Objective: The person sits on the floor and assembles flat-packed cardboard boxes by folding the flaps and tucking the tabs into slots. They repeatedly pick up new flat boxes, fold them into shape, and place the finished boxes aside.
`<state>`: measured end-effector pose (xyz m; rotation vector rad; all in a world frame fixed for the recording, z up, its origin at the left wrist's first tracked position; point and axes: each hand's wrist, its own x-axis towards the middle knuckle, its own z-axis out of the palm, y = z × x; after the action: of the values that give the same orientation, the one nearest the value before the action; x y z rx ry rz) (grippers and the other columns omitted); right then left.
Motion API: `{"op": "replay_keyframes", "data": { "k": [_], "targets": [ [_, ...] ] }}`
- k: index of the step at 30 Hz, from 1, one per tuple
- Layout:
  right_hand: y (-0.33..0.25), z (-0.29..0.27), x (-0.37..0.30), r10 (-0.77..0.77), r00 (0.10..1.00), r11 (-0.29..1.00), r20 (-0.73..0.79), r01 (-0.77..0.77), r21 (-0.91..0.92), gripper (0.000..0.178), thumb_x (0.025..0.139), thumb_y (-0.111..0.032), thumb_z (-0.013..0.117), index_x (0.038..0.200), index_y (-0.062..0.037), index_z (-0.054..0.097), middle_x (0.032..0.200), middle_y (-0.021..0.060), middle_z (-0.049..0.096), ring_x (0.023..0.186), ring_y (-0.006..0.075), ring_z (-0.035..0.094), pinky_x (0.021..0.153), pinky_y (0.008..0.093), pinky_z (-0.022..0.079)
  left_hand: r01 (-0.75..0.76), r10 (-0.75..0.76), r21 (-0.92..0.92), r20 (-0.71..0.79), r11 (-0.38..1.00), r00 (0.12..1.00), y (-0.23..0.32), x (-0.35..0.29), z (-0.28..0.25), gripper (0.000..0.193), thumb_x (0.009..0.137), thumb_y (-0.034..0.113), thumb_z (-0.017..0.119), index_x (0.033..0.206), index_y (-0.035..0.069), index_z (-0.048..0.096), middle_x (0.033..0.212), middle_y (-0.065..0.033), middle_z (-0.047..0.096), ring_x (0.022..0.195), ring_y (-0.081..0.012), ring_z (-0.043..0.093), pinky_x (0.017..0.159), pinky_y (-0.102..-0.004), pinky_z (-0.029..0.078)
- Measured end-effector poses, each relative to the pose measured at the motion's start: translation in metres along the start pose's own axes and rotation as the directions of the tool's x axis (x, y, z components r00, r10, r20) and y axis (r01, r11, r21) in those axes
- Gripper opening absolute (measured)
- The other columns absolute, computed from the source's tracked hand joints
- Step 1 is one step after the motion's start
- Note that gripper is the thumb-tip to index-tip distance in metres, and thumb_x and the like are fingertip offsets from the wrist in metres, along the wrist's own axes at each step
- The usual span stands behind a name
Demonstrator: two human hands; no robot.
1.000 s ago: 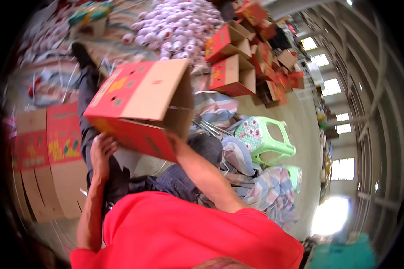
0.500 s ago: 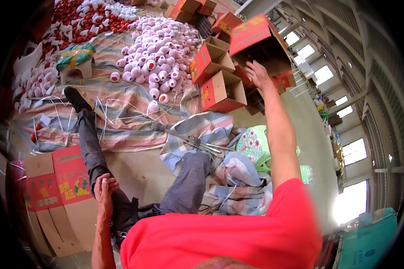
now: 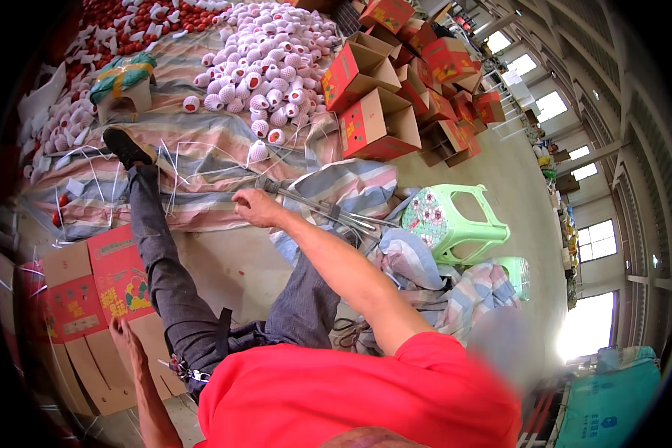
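My right hand [image 3: 260, 208] hangs over bare floor beyond my knees, next to the striped tarp [image 3: 224, 225]. Its fingers are loosely bent and I see nothing in them. At the lower left, my left hand [image 3: 131, 346] is beside a stack of flattened red and brown cardboard boxes [image 3: 116, 278]. Its fingers are stretched out and hold nothing; whether they touch the cardboard I cannot tell. My legs extend forward, the left shoe [image 3: 129, 148] resting on the tarp.
A heap of fruit in white foam nets [image 3: 265, 71] lies ahead, with loose red fruit [image 3: 134, 30] behind. Open red cartons [image 3: 379, 125] are piled at the far right. A green plastic stool [image 3: 459, 224] stands on the right. A wrapped low seat [image 3: 123, 89] stands far left.
My right hand has swung from the cartons back and left toward me. The large carton beside it no longer shows there. My left hand has moved from my thigh to the flattened boxes.
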<state>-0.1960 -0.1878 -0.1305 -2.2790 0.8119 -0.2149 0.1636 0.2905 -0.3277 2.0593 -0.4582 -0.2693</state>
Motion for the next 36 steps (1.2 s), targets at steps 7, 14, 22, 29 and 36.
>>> {"op": "replay_keyframes", "data": {
  "k": [7,14,22,29,36],
  "targets": [
    [-0.005,0.005,-0.025,0.108,0.974,0.993,0.201,-0.096,-0.071,0.039,0.094,-0.018,0.062,0.127,0.0035,0.068,0.116,0.0244,0.077,0.107,0.0376,0.075,0.095,0.0446,0.058,0.551,-0.339,0.74,-0.442,0.385,0.831,-0.105,-0.146,-0.103,0.06,0.1,0.044,0.069,0.137,-0.002,0.063,0.138,-0.0259,0.066,0.126,-0.0438,0.063,0.108,-0.0548,0.049],
    [0.001,0.017,-0.016,0.012,0.964,0.997,0.264,0.008,-0.073,0.041,0.091,-0.019,0.064,0.127,0.0022,0.068,0.116,0.0266,0.075,0.109,0.0414,0.072,0.094,0.0469,0.057,0.726,-0.715,-0.016,0.16,0.688,0.681,-0.15,-0.19,-0.121,0.066,0.093,0.057,0.073,0.116,-0.006,0.074,0.109,-0.0189,0.077,0.097,-0.0327,0.072,0.085,-0.0474,0.056],
    [0.012,0.057,-0.008,-0.093,0.963,0.993,0.253,0.109,-0.05,0.042,0.091,-0.024,0.067,0.125,0.0006,0.069,0.114,0.0255,0.074,0.109,0.0382,0.071,0.094,0.047,0.056,0.86,-0.782,-0.007,-0.42,0.51,0.46,-0.144,-0.175,-0.079,0.056,0.086,0.042,0.085,0.106,-0.01,0.076,0.101,-0.0173,0.079,0.09,-0.0286,0.074,0.08,-0.0454,0.059],
    [-0.003,0.052,-0.011,-0.001,0.958,0.996,0.286,0.027,-0.086,0.05,0.092,-0.025,0.068,0.133,0.0025,0.067,0.114,0.0234,0.076,0.105,0.0344,0.073,0.093,0.0445,0.057,0.624,-0.722,-0.373,-0.452,0.687,0.524,-0.109,-0.19,-0.087,0.054,0.093,0.036,0.08,0.124,-0.007,0.071,0.118,-0.0145,0.077,0.097,-0.0251,0.074,0.086,-0.0418,0.061],
    [0.027,0.07,0.001,0.124,0.897,0.982,0.425,-0.048,-0.185,0.054,0.092,-0.023,0.069,0.138,0.0055,0.063,0.103,0.0195,0.078,0.093,0.0268,0.074,0.084,0.0402,0.058,0.352,-0.549,-0.856,0.099,0.378,0.83,-0.033,-0.18,-0.127,0.049,0.112,0.032,0.058,0.146,-0.003,0.058,0.145,-0.0116,0.065,0.129,-0.022,0.065,0.11,-0.0371,0.053]
  ]
}}
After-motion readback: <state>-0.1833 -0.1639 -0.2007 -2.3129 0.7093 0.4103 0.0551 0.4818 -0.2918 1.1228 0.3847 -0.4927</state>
